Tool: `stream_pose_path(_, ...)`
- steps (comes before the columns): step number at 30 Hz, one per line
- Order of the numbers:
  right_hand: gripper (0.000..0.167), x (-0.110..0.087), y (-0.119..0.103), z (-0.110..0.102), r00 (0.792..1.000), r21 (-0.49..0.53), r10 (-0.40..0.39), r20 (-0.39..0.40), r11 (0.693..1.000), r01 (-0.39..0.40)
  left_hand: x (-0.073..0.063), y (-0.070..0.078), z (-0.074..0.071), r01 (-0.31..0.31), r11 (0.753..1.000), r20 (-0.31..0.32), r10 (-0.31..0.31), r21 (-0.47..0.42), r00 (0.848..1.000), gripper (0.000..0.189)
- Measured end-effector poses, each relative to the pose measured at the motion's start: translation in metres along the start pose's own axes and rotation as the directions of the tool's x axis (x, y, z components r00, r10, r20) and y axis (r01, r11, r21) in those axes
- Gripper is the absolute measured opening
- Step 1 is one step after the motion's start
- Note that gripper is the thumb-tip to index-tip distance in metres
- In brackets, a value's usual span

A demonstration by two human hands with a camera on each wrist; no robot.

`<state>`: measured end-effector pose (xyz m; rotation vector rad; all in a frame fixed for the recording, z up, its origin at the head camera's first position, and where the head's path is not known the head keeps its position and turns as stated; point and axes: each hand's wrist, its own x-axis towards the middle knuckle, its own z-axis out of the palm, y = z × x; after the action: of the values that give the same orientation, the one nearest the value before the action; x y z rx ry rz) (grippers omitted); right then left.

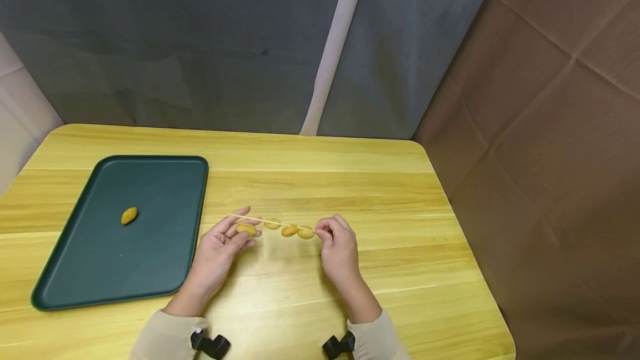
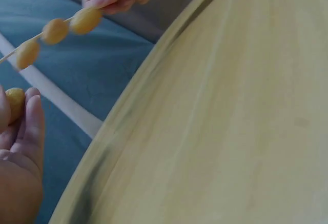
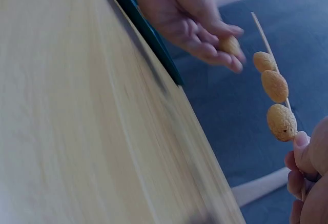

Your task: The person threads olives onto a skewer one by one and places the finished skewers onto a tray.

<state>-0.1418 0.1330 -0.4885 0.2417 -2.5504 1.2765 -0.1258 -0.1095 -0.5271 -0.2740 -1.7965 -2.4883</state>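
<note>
My right hand pinches a thin wooden skewer near one end. Threaded along it are 3 small yellow oval pieces with wrinkled skin; the one nearest the thumb shows a small dark spot. From that hand the skewer runs left above the table, its bare tip passing over the left fingers in the head view. Another yellow oval piece, loose from the skewer, is held between the thumb and fingers of my left hand. The right wrist view shows this piece beside the skewer's free end, apart from it.
A dark green tray lies on the left of the wooden table, with one yellow oval piece on it. Its right edge is close to my left wrist. Grey cloth hangs behind the table and brown cloth to the right.
</note>
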Motion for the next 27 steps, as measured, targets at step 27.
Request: stream_pose_path(27, 0.009, -0.001, 0.019, -0.009, 0.999, -0.158, -0.047, -0.017, 0.986, 0.044, 0.002, 0.01, -0.008, -0.161, 0.98, -0.102, 0.149, -0.12, 0.984, 0.02)
